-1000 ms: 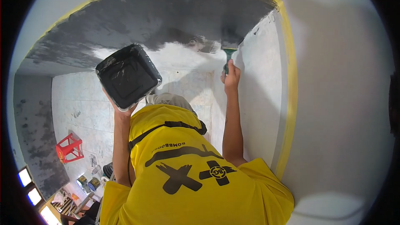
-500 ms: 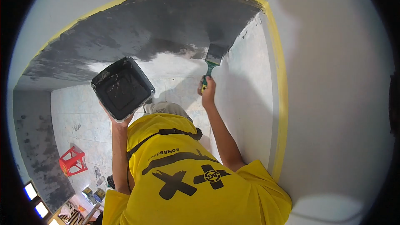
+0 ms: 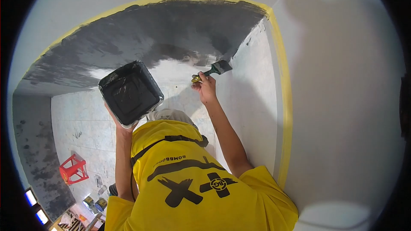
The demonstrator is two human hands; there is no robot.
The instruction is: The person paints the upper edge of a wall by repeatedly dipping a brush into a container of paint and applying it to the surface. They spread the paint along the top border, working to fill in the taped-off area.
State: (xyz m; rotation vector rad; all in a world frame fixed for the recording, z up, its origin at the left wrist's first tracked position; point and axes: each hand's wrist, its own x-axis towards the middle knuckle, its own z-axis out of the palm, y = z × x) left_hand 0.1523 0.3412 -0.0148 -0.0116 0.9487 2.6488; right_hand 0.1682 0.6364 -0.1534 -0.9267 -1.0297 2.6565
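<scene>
My right hand [image 3: 204, 88] grips a paintbrush [image 3: 208, 72] by its green and yellow handle. The bristles point right and lie at the corner where the dark grey painted wall meets the pale side wall. My left hand [image 3: 115, 117] holds up a square black paint tub [image 3: 130, 94] from beneath, its fingers mostly hidden by it. Dark paint coats the inside of the tub. Above both hands, wet-looking dark grey paint [image 3: 162, 30] covers the wall, with a whitish patch low down between tub and brush.
Yellow masking tape [image 3: 286, 102] edges the painted area along the top and right. A red plastic stool [image 3: 73, 169] stands on the tiled floor at lower left. Paint cans [image 3: 101, 204] and clutter lie below it. A dark, blotchy wall [image 3: 38, 145] rises at far left.
The paintbrush has come down and turned from pointing upward to pointing right. My right hand has shifted slightly left. The tub stays about where it was in my left hand.
</scene>
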